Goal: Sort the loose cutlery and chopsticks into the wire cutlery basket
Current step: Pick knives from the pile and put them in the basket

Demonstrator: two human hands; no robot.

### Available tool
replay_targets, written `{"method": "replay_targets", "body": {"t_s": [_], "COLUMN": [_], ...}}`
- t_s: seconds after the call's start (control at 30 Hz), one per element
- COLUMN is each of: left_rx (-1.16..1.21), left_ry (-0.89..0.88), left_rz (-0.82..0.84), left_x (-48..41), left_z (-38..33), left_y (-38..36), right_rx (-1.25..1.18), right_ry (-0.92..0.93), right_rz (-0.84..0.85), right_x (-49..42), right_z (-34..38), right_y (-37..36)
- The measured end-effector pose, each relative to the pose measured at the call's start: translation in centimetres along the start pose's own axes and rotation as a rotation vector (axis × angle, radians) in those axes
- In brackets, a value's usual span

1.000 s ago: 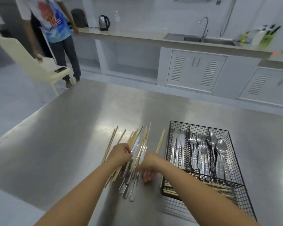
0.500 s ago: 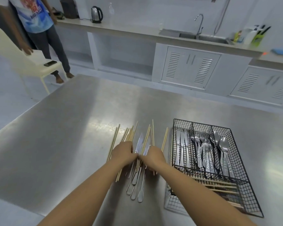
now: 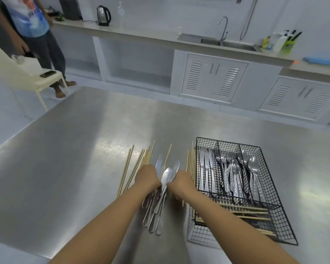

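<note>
A black wire cutlery basket (image 3: 271,204) sits on the steel table at the right, holding knives, forks and spoons in three far compartments and chopsticks crosswise in the near one. Left of it lie loose steel knives (image 3: 161,197) in a pile, with wooden chopsticks (image 3: 136,166) fanned out at their left and another chopstick bundle (image 3: 190,162) against the basket's left wall. My left hand (image 3: 147,178) and my right hand (image 3: 183,181) rest on the pile, fingers pinched around the knives between them. Which hand holds what is hidden by the hands.
The steel table (image 3: 65,159) extends far to the left and back. A person (image 3: 36,35) stands beyond its far left corner next to a cream chair (image 3: 25,77) with a phone on it. A counter with kettle (image 3: 103,15) and sink (image 3: 223,41) runs along the back wall.
Both hands drew the knives together and spread the chopsticks apart: several now lie against the basket's left wall. The camera tilted, so the scene sits lower and further right.
</note>
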State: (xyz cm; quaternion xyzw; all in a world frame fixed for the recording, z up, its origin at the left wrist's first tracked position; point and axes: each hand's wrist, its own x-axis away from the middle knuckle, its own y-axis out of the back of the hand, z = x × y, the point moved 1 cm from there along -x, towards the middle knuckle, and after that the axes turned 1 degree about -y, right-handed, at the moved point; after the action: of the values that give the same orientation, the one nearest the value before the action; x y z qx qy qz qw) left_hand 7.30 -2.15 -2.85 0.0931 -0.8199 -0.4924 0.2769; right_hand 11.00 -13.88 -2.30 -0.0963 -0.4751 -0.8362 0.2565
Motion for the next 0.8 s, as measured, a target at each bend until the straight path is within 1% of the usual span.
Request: {"method": "replay_targets", "body": {"t_s": [0.1, 0.2, 0.23, 0.37, 0.5, 0.63, 0.7, 0.8], "left_rx": [-0.010, -0.007, 0.006, 0.098, 0.095, -0.053, -0.082, -0.125], "left_ry": [0.016, 0.020, 0.048, 0.118, 0.090, 0.035, 0.030, 0.036], "left_rz": [0.022, 0.018, 0.018, 0.000, -0.074, -0.085, -0.111, -0.078], "left_x": [-0.2, -0.1, -0.2, -0.2, 0.3, 1.2, 1.5, 1.9], "left_z": [-0.3, -0.3, 0.0, 1.0, 1.3, 1.1, 0.9, 0.5], "left_y": [0.1, 0.4, 0.4, 0.5, 0.5, 0.9, 0.8, 0.6], "right_rx": [0.010, 0.048, 0.074, 0.115, 0.127, 0.124, 0.136, 0.132], "right_ry": [-0.029, -0.082, -0.089, -0.088, -0.102, -0.133, -0.137, -0.145], "right_rz": [0.149, 0.207, 0.215, 0.174, 0.150, 0.088, 0.058, -0.002], "right_x": [1.0, 1.9, 2.0, 2.0, 1.7, 1.6, 1.6, 1.8], "right_z": [0.4, 0.9, 1.1, 1.7, 1.8, 1.5, 1.5, 1.4], "right_y": [-0.5, -0.9, -1.1, -1.2, -1.6, -2.1, -2.4, -2.7]}}
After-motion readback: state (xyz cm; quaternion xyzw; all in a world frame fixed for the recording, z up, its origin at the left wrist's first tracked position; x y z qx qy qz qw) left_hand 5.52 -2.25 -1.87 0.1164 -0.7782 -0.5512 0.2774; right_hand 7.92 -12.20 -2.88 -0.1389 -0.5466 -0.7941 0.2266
